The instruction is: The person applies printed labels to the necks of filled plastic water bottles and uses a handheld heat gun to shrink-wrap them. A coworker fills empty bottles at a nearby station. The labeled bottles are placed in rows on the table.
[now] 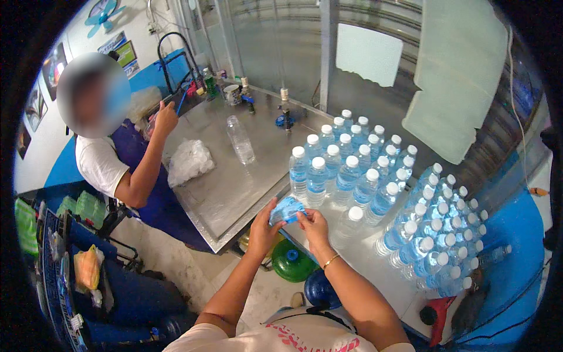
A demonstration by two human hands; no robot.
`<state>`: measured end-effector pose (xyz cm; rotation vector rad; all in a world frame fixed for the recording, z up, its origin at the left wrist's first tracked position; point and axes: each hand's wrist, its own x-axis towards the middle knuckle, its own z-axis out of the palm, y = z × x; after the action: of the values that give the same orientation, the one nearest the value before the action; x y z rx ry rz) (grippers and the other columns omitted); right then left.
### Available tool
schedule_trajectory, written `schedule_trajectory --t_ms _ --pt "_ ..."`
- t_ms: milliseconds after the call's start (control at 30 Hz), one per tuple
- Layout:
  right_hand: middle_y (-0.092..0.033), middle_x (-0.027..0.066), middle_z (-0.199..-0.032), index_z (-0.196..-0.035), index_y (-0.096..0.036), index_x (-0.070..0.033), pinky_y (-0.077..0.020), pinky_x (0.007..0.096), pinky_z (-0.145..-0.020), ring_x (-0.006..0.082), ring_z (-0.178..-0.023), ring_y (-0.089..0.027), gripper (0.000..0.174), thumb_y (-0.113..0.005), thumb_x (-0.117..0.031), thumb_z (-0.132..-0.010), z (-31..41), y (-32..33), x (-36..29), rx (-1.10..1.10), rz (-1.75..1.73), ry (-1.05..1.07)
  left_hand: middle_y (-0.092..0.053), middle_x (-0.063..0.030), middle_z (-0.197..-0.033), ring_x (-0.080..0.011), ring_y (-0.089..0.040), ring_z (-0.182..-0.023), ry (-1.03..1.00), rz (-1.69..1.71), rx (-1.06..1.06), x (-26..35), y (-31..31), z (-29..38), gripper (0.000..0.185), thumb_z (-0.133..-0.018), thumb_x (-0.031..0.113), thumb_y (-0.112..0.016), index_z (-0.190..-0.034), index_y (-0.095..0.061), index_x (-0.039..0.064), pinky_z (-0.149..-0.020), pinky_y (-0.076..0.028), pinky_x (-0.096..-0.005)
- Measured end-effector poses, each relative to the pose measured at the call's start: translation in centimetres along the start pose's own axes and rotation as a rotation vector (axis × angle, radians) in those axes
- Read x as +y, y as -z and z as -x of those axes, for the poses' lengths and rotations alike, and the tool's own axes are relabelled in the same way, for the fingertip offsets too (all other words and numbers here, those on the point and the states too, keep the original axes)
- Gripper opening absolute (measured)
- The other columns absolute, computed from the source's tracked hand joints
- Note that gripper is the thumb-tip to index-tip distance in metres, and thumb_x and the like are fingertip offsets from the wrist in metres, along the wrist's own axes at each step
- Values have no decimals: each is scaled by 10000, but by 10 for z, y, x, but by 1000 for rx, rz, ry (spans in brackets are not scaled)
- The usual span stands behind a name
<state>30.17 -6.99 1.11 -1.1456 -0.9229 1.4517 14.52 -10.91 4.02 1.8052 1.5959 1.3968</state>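
Observation:
Between my hands is a small stack of blue printed plastic labels point(286, 210). My left hand point(264, 229) grips the stack on its left side. The fingers of my right hand point(315, 226) pinch its right edge. Just right of my hands, a capped water bottle with no visible label point(349, 226) stands on the white tabletop point(365, 264). Behind it, rows of capped water bottles with blue labels point(351, 172) stand upright, and another group point(433, 237) is packed to the right.
A co-worker point(132, 171) stands at the steel sink counter point(211, 193), which holds an uncapped empty bottle point(241, 141) and a clear plastic bag point(191, 162). Green point(292, 262) and blue point(322, 289) water jugs are on the floor below. A red-handled tool point(441, 319) lies at the lower right.

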Motion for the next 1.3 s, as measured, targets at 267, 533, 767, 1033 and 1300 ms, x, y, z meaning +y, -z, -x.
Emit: schedule_trajectory --t_ms 267,533,767,1033,1300 --pt "-644 101 -916 -1177 -479 9 -559 264 -702 141 -759 -641 288 -610 -101 -946 -5 -7 -10 29 41 39 -626 -145 -1224 -160 -601 -980 523 417 -67 -15 20 -21 456 -891 70 -666 -1329 -540 84 -826 -498 -298" --pt "-609 112 -1028 -1192 -424 -16 -568 305 -803 154 -857 -625 285 -577 -93 -963 16 -6 -33 84 -138 49 -628 -109 -1174 -345 -614 -995 -125 -600 -33 -24 -4 -18 267 -815 101 -669 -1081 -688 113 -887 -477 -415" --pt "-636 136 -1053 -1211 -409 -1 -571 293 -813 160 -919 -643 319 -584 -98 -963 45 -3 -40 59 -245 90 -652 -107 -1077 -271 -604 -939 161 78 97 2 -4 -9 251 -979 235 -521 -1090 -676 72 -847 -466 -373" --pt "-578 146 -1193 -1175 -481 -30 -527 355 -921 211 -1022 -628 285 -517 -259 -1009 89 23 -54 -106 -346 46 -669 10 -838 -42 -534 -687 454 632 -180 24 -1 3 119 -836 74 -754 -931 -698 29 -593 -412 -211" --pt "-602 38 -1121 -1162 -562 -55 -516 312 -890 162 -1014 -609 260 -585 -237 -979 128 64 -86 -337 -287 -200 -716 -79 -1001 -106 -651 -890 147 463 -403 86 19 3 224 -839 -89 -641 -1040 -701 -10 -811 -531 -260"
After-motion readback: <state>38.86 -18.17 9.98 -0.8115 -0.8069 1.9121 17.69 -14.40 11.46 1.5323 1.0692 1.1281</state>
